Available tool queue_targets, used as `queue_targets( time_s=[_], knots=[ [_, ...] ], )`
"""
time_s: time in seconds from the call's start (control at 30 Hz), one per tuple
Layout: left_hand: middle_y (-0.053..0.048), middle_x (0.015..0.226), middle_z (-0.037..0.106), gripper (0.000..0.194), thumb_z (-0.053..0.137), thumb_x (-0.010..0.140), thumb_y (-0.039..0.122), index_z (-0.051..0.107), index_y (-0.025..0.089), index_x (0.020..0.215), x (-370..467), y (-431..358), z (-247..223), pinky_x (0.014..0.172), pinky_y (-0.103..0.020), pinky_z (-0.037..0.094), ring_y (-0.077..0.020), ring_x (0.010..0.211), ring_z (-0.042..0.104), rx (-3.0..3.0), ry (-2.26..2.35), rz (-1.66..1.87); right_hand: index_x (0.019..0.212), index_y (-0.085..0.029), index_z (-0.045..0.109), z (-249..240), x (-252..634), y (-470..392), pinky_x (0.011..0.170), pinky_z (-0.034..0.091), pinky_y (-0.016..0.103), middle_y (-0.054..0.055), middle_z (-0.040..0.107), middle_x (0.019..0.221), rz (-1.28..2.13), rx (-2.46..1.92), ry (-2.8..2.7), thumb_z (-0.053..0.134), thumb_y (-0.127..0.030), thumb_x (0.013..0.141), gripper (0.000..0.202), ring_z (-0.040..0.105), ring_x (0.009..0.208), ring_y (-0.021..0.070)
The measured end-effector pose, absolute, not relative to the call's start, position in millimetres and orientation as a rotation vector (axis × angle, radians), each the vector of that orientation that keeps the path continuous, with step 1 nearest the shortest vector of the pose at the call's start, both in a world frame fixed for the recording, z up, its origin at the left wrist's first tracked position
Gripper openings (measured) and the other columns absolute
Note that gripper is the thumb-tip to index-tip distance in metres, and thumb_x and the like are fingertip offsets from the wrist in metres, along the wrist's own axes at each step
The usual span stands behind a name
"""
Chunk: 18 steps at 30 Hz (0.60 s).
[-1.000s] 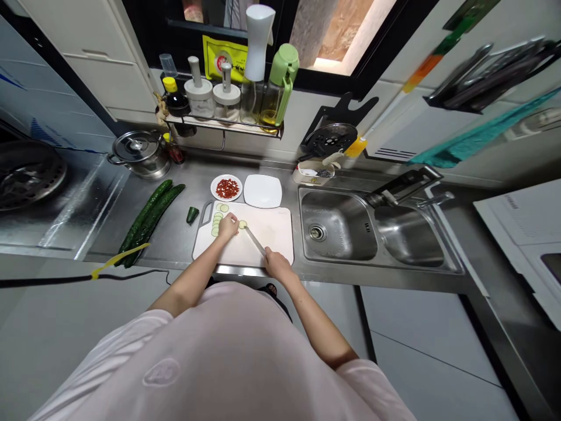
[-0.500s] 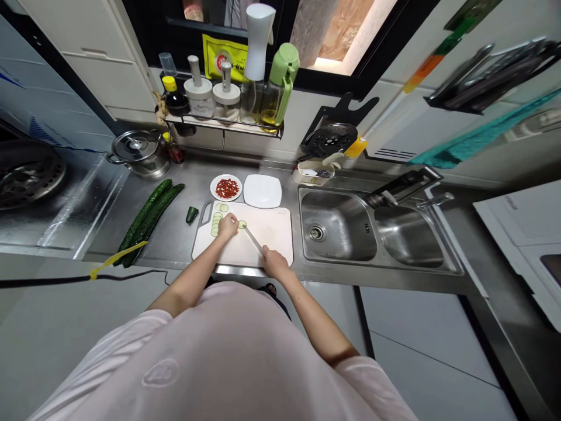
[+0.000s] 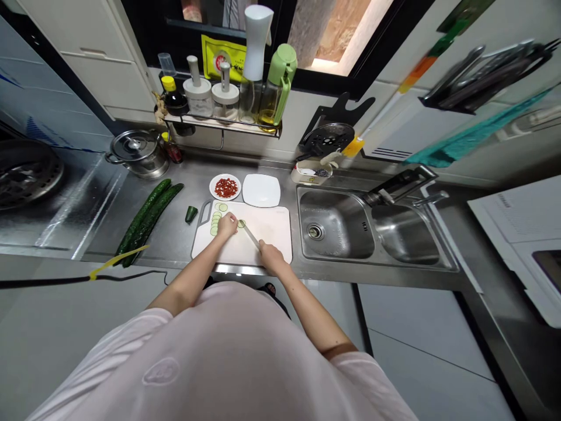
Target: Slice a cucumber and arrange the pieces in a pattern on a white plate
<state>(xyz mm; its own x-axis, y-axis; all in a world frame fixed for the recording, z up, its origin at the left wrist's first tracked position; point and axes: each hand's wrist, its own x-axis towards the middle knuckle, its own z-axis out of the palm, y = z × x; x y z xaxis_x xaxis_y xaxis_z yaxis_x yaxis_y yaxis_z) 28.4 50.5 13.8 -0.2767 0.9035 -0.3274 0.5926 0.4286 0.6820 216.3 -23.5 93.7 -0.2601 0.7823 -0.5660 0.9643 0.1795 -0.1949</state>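
A white cutting board point(image 3: 267, 234) lies on the steel counter. My left hand point(image 3: 227, 225) rests over its middle, fingers drawn together at a small pale piece too tiny to name. My right hand point(image 3: 272, 257) is wrapped round the handle of a knife point(image 3: 251, 236), whose tip points up and left. Beside the tip, close to my left fingers, is a round cucumber slice point(image 3: 241, 223). Several more cucumber slices point(image 3: 215, 223) overlap in a column left of my left hand, with others near the board's top left. A dark green cucumber end point(image 3: 191, 214) sits left of the board.
Behind the board are a plate of chopped red pieces point(image 3: 226, 187) and a white square plate point(image 3: 262, 190). Two whole cucumbers point(image 3: 151, 219) and a lidded pot point(image 3: 139, 153) stand to the left. A double sink point(image 3: 337, 225) is on the right. Bottles fill a wall shelf point(image 3: 223, 121).
My right hand and the knife have shifted slightly left and up. The knife tip is now nearer my left fingers. My left hand has hardly moved.
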Motion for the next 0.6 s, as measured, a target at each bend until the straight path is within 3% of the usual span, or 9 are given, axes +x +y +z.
queue_targets(
  time_s=[0.6],
  knots=[
    [0.004, 0.048, 0.057, 0.011, 0.049, 0.079, 0.026, 0.056, 0.02, 0.086, 26.2, 52.7, 8.0, 0.055, -0.021, 0.041, -0.0115, 0.046, 0.057, 1.26, 1.967, 0.587, 0.113, -0.019, 0.044, 95.1, 215.5, -22.4, 0.068, 0.04, 0.029, 0.013, 0.062, 0.101, -0.747, 1.642, 2.129, 0.034, -0.013, 0.087, 0.028, 0.06, 0.09, 0.0227]
  ],
)
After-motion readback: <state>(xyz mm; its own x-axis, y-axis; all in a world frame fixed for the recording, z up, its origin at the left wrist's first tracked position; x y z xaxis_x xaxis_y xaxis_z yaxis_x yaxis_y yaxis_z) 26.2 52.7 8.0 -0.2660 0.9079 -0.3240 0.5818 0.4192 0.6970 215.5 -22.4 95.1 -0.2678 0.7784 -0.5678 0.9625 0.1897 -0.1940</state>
